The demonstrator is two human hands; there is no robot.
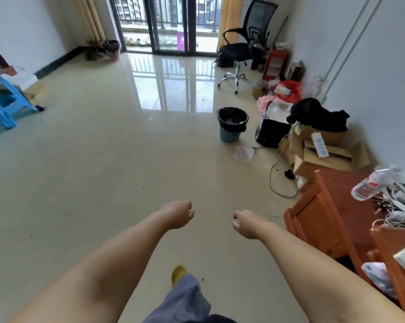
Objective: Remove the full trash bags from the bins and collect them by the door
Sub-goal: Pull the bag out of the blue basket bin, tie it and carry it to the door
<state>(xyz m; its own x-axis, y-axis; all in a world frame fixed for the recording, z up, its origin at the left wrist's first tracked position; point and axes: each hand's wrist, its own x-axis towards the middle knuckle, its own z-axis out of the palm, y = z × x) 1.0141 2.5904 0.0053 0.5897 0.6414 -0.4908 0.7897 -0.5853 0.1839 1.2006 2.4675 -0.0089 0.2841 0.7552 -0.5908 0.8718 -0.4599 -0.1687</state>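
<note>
**Both hands empty, two lined bins across the room**

The person's left hand (177,214) and right hand (248,223) reach forward over the glossy cream tiled floor (103,159), side by side and apart. Each hand hangs loosely curled, fingers half bent, gripping nothing and touching nothing.

Ahead and to the right stands a small teal plastic lattice waste bin (230,135) on the floor, lined with a black trash bag (232,117) whose edge folds over the rim; some pale rubbish shows inside. It sits well apart from both hands, just left of a pile of brown cardboard boxes (318,148) and a heap of black clothing (318,115) along the right wall.

A second dark bin with a black liner (111,48) stands far off in the left corner, beside the yellow curtain (89,19) and near the glass balcony sliding door (171,24).

A black mesh office chair (246,46) stands at the far right by the door. At the near right, an orange-brown wooden tabletop (341,190) carries a clear plastic water bottle (369,186) lying tilted amid white cables. Blue plastic stools (3,101) sit at the left edge.
</note>
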